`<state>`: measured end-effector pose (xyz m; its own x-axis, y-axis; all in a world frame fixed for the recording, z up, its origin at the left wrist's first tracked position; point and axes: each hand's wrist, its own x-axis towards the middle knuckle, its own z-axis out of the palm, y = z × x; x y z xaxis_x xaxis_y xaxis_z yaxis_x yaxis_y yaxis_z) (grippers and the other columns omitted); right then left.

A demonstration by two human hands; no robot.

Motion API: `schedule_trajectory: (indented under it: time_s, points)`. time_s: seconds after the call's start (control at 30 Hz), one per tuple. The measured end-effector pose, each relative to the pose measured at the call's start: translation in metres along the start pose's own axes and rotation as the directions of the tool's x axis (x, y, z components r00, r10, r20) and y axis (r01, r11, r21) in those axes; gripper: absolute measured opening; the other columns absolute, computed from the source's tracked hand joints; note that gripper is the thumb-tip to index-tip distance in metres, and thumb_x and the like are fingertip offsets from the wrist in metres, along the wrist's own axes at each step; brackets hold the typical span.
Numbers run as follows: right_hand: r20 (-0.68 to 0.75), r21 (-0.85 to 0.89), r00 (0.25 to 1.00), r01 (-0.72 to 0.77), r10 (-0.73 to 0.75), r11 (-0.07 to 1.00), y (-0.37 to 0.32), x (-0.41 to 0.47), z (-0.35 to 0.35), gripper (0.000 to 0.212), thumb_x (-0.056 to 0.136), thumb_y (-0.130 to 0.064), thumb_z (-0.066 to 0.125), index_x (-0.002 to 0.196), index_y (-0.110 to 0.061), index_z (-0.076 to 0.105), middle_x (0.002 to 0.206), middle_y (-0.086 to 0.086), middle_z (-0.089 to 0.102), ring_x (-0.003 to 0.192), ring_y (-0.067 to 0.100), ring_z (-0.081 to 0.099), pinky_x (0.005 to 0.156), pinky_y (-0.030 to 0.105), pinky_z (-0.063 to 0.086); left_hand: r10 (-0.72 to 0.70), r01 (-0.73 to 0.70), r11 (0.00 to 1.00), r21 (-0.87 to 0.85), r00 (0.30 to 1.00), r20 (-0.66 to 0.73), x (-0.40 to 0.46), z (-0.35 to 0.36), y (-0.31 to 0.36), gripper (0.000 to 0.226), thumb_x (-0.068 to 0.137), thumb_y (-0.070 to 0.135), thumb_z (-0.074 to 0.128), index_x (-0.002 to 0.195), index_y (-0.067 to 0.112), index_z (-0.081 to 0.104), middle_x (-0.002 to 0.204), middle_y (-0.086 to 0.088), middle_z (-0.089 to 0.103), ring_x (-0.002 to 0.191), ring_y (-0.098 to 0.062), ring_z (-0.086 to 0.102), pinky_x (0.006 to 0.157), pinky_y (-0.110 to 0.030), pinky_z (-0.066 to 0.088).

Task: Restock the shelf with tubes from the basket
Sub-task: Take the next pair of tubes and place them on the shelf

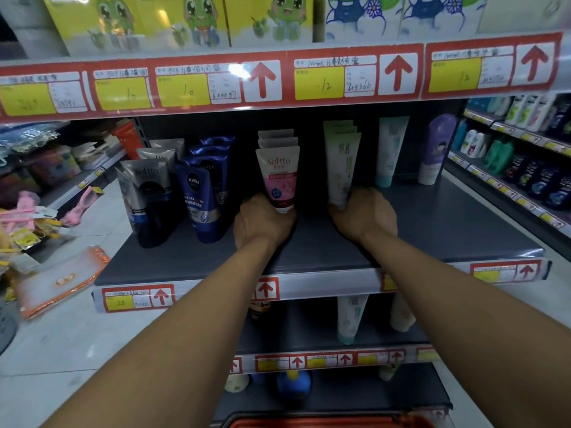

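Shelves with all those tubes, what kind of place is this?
Most likely a shop's toiletries aisle. The shelf edge carries red and yellow price tags, and face wash tubes such as the pink Softto tube stand in rows.

Pink-white Softto tube (pixel 279 177) upright, cap down, fronting a row of 3 on grey shelf (pixel 448 230); pale green tube (pixel 340 168) likewise; red basket (pixel 324 423) below.

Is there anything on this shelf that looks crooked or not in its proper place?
Yes. The grey Softto tubes and blue Nivea tubes at the left lean sideways instead of standing upright. The pink Softto row at the left hand and the green row at the right hand stand straight.
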<state>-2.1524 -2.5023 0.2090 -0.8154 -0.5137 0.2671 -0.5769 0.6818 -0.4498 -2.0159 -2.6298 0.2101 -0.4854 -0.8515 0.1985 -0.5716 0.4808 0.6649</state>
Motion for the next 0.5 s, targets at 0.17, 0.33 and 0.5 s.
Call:
schedule_trajectory:
  time_s: [0.17, 0.33, 0.5]
  points:
    - [-0.017, 0.0, 1.0, -0.007, 0.007, 1.0, 0.0003, -0.0001, 0.0009, 0.041, 0.089, -0.054, 0.063, 0.103, -0.016, 0.07, 0.105, 0.009, 0.07, 0.093, 0.031, 0.068, 0.07, 0.033, 0.053, -0.003, 0.003, 1.0, -0.006, 1.0, 0.001, 0.0004, 0.0006, -0.0008, 0.048, 0.082, 0.054, 0.076, 0.114, 0.018, 0.071, 0.111, -0.007, 0.074, 0.1, -0.03, 0.072, 0.084, -0.041, 0.062]
    - [-0.027, -0.007, 1.0, -0.005, 0.005, 1.0, 0.0003, 0.0002, 0.0018, 0.042, 0.089, -0.053, 0.062, 0.104, -0.014, 0.07, 0.107, 0.01, 0.068, 0.094, 0.032, 0.067, 0.069, 0.032, 0.05, 0.002, -0.002, 1.0, 0.002, 1.0, -0.002, 0.0019, 0.0012, -0.0012, 0.047, 0.084, 0.053, 0.076, 0.114, 0.018, 0.071, 0.112, -0.007, 0.074, 0.101, -0.03, 0.072, 0.084, -0.04, 0.061]
    - [-0.022, -0.016, 1.0, -0.012, 0.012, 1.0, -0.0008, -0.0001, 0.0019, 0.044, 0.089, -0.054, 0.06, 0.105, -0.014, 0.069, 0.109, 0.011, 0.067, 0.096, 0.033, 0.067, 0.074, 0.035, 0.053, 0.0, 0.0, 1.0, -0.008, 1.0, 0.007, 0.0021, 0.002, -0.0017, 0.048, 0.082, 0.055, 0.076, 0.112, 0.019, 0.07, 0.108, -0.006, 0.074, 0.098, -0.029, 0.073, 0.082, -0.041, 0.062]
